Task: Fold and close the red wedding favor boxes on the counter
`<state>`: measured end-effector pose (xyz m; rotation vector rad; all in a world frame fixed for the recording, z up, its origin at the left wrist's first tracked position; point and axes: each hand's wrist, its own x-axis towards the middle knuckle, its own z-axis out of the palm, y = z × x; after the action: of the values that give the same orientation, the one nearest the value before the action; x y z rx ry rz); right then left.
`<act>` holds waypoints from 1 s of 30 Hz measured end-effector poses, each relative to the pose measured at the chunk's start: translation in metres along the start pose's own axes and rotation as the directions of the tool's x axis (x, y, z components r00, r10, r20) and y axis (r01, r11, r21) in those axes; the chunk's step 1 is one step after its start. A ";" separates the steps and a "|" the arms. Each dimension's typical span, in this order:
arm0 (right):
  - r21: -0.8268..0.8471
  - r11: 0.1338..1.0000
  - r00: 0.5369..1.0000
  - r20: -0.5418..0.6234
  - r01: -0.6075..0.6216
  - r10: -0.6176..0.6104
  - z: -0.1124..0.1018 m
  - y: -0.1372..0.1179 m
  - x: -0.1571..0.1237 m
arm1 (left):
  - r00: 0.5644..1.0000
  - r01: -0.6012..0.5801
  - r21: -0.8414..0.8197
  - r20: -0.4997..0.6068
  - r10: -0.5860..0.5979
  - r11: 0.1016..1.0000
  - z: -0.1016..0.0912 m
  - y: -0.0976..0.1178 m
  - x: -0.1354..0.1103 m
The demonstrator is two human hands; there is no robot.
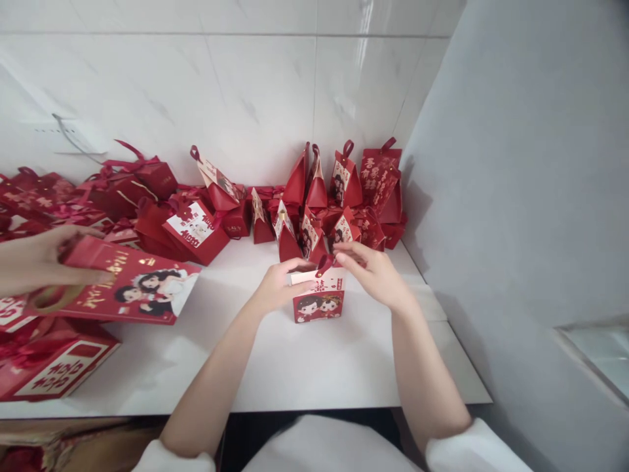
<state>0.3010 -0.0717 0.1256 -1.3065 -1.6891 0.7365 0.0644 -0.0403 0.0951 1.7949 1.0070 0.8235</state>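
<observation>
A small red and white gift box (318,298) with a cartoon couple on its front stands upright on the white table (304,367). My left hand (278,283) grips its left top edge, fingers curled around it. From the right, my right hand (376,272) pinches the dark red ribbon loop (325,262) at the top of the box.
Several folded red gift boxes (339,196) stand against the tiled back wall. More red boxes and bags (157,196) lie piled at the left. Another person's hand (39,259) at the left edge holds a large flat red bag (132,282). A grey wall bounds the right.
</observation>
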 end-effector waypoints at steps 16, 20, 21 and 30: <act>-0.220 0.791 0.726 -0.316 0.570 -0.611 0.068 0.022 -0.012 | 0.976 -0.076 -0.089 -0.212 0.056 0.993 0.038 -0.021 -0.009; -0.242 0.791 0.717 -0.335 0.562 -0.611 0.069 0.026 -0.014 | 0.940 -0.215 0.161 -0.232 0.249 0.963 0.029 -0.007 -0.016; -0.254 0.792 0.719 -0.331 0.555 -0.611 0.069 0.027 -0.014 | 0.911 -0.279 0.254 -0.234 0.339 0.926 0.022 0.001 -0.022; -0.442 0.715 0.537 -0.473 0.541 -0.698 0.069 0.030 -0.017 | 0.169 0.128 0.561 -0.825 0.539 0.818 -0.140 0.033 -0.117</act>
<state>0.2555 -0.0762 0.0637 -0.8236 -1.5380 -0.3378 -0.0963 -0.1004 0.1647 1.7302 1.9749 2.3068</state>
